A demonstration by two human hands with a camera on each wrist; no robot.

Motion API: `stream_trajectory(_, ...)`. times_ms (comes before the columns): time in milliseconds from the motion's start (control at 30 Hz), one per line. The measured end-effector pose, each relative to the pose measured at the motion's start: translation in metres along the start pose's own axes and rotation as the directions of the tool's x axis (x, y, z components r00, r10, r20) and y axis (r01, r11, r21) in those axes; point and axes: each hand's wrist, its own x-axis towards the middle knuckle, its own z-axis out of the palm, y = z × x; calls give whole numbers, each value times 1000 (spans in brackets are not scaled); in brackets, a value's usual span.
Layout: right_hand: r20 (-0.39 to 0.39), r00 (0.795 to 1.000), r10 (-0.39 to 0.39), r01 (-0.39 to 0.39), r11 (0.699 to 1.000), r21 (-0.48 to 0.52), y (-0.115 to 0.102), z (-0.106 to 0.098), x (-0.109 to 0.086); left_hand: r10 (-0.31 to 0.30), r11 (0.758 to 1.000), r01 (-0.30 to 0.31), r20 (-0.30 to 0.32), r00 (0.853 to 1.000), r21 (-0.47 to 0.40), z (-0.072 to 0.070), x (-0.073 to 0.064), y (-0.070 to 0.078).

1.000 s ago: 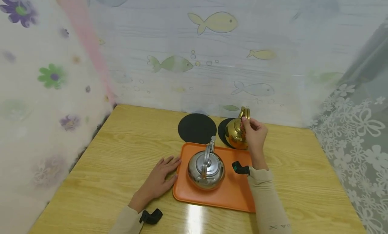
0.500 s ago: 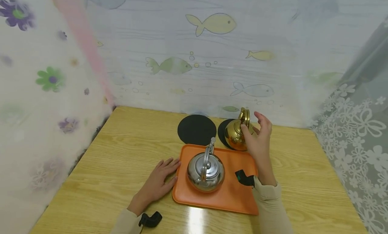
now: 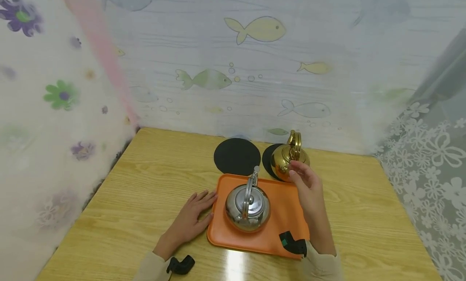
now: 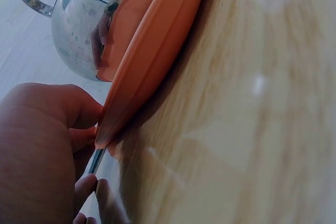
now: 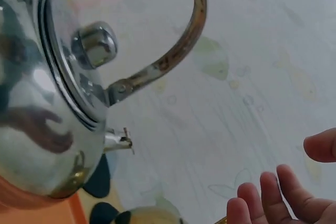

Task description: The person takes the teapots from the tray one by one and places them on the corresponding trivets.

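Observation:
A silver kettle (image 3: pixel 236 210) stands on the orange tray (image 3: pixel 289 216); its upright handle and lidded top (image 5: pixel 63 66) fill the left of the right wrist view. My left hand (image 3: pixel 191 219) lies at the tray's left edge with fingers extended; in the left wrist view its thumb and a finger touch the tray's rim (image 4: pixel 144 51). Behind the tray's right part, a gold kettle (image 3: pixel 279 164) sits partly over a black round mat (image 3: pixel 267 159). Just in front of it is my right hand (image 3: pixel 312 192), fingers loosely bent and holding nothing; it hides part of the kettle's lower right.
A larger black round mat (image 3: pixel 236 155) lies behind the tray, left of the gold kettle. The wood-grain table (image 3: pixel 153 172) ends at a fish-printed curtain (image 3: pixel 204 38) at the back. A black camera mount (image 3: pixel 293 244) on the right wrist overhangs the tray.
My right hand has let go of the gold kettle's handle and drawn back toward me. The gold kettle stays in place. My left hand and the silver kettle have not moved.

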Motion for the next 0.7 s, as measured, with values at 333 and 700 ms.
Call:
stream_trajectory(333,51,996,74,-78,994,78,19,25,-29,-2,1000,2,6,1000,-10,1,1,-1)
stream_trajectory(700,163,983,86,-98,993,70,18,55,-44,-1,1000,1,-1,1000,-2,1,1,0)
